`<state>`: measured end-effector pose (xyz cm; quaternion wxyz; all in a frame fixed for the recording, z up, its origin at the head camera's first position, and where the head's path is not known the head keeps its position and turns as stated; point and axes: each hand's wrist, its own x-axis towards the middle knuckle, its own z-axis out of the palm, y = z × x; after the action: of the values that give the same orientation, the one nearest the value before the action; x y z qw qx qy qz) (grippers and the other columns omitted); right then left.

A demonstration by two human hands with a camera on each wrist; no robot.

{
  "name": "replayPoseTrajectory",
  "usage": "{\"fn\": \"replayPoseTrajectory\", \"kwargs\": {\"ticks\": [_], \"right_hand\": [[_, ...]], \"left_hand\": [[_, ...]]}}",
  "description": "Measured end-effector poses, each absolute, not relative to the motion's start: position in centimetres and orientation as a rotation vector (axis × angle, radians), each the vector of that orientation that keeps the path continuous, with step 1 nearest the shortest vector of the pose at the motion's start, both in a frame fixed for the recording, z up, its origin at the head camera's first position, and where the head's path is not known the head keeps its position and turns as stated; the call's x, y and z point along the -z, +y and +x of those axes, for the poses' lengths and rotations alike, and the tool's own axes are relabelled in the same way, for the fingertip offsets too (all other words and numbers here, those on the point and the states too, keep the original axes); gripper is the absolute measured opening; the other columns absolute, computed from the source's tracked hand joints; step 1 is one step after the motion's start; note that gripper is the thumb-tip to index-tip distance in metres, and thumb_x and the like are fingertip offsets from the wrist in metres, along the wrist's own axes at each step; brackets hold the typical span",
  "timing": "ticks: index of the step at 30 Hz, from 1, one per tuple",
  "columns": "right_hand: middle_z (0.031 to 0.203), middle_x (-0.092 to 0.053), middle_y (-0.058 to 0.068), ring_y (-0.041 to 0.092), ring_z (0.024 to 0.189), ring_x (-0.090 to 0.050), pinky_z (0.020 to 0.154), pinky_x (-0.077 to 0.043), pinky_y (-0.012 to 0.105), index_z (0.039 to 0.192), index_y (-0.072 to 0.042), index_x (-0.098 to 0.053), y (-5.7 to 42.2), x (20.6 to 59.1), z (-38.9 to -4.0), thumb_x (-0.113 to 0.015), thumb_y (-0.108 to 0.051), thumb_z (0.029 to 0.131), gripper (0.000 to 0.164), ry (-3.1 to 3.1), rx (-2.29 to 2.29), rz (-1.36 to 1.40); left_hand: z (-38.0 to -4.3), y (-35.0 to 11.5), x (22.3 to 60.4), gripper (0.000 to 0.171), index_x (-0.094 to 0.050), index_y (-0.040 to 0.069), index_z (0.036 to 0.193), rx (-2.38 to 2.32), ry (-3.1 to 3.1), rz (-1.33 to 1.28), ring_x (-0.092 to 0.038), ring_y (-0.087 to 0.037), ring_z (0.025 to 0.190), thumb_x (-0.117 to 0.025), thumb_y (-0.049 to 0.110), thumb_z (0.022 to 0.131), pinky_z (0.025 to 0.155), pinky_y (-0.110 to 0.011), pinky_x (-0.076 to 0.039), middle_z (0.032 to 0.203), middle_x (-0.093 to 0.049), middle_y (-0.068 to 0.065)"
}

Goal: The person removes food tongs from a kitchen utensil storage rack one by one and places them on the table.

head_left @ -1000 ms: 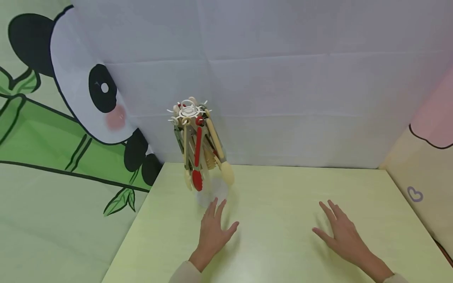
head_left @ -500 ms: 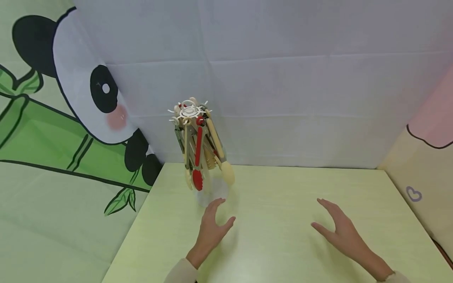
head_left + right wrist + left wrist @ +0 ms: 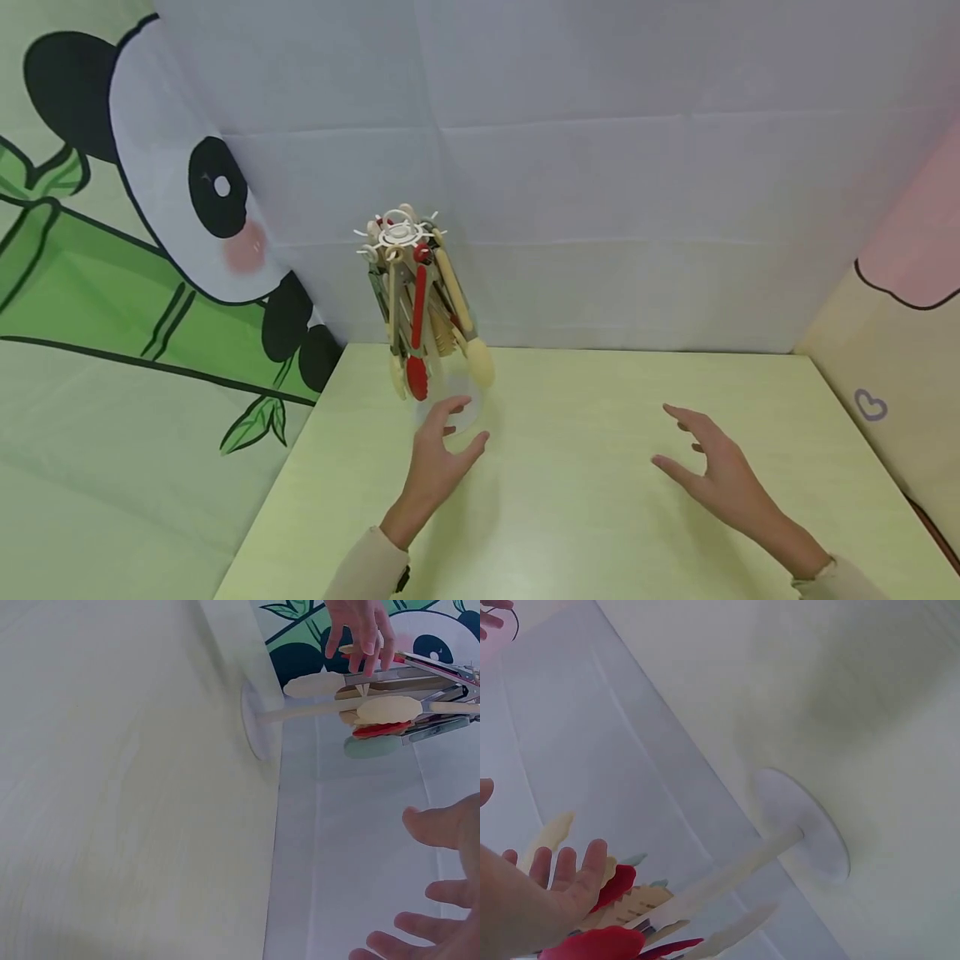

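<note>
Head cam: left hand [image 3: 433, 468] and right hand [image 3: 725, 483] are held over one table [image 3: 585, 508], fingers bent, thumbs out; one utensil rack's [image 3: 401, 235] parked past the left. Left wrist: one round base [image 3: 823, 846] shown. Right wrist: two hands caught.

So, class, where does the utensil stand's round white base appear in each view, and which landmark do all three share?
Head: base slightly left of centre, below mid-height, partly behind the left hand.
Left wrist: base right of centre, below mid-height.
Right wrist: base upper half, just right of centre.
Shared landmark: table's back edge.
</note>
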<state>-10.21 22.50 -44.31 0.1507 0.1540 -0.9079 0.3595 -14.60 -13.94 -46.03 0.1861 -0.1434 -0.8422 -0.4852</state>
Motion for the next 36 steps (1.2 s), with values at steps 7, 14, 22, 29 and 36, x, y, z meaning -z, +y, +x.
{"fn": "replayPoseTrajectory", "kwargs": {"ticks": [7,14,22,29,36], "right_hand": [[0.132,-0.051,0.005,0.022,0.109,-0.051,0.080,-0.049,0.031,0.139,-0.012,-0.046,21.5,43.0,-10.6,-0.075,-0.021,0.082,0.065,-2.579,-1.066,0.454],[0.134,-0.051,0.002,0.024,0.111,-0.053,0.081,-0.049,0.030,0.140,-0.016,-0.045,20.3,42.0,-11.1,-0.074,-0.024,0.083,0.064,-2.567,-1.101,0.466],[0.132,-0.052,-0.002,0.017,0.109,-0.053,0.082,-0.048,0.024,0.139,-0.016,-0.047,19.3,40.8,-11.6,-0.075,-0.019,0.082,0.064,-2.517,-1.103,0.524],[0.130,-0.053,-0.003,0.007,0.108,-0.051,0.081,-0.049,0.026,0.137,-0.015,-0.049,18.2,40.1,-11.8,-0.077,-0.015,0.080,0.063,-2.479,-1.125,0.572],[0.126,-0.055,-0.003,0.008,0.107,-0.052,0.082,-0.047,0.018,0.134,-0.012,-0.052,17.3,39.2,-12.0,-0.078,-0.009,0.077,0.062,-2.441,-1.138,0.600]], "left_hand": [[-15.0,-15.2,43.5,0.044,-0.059,0.012,0.116,1.340,-2.287,-0.426,-0.056,-0.015,0.104,-0.078,0.012,0.077,0.077,-0.042,-0.053,0.111,-0.061,0.001],[-15.4,-16.3,41.7,0.041,-0.059,0.010,0.116,1.321,-2.265,-0.457,-0.056,-0.017,0.099,-0.076,0.010,0.079,0.076,-0.043,-0.053,0.109,-0.061,-0.003],[-16.3,-16.9,39.6,0.044,-0.059,0.003,0.116,1.276,-2.216,-0.473,-0.058,-0.024,0.085,-0.077,0.004,0.076,0.073,-0.050,-0.052,0.107,-0.062,-0.011],[-17.0,-17.9,36.9,0.039,-0.059,0.005,0.115,1.248,-2.180,-0.509,-0.058,-0.026,0.097,-0.075,0.008,0.080,0.073,-0.047,-0.054,0.107,-0.061,-0.009],[-17.4,-18.7,34.5,0.039,-0.058,-0.001,0.115,1.216,-2.136,-0.508,-0.057,-0.030,0.100,-0.074,0.004,0.080,0.074,-0.050,-0.053,0.108,-0.061,-0.016]]}}
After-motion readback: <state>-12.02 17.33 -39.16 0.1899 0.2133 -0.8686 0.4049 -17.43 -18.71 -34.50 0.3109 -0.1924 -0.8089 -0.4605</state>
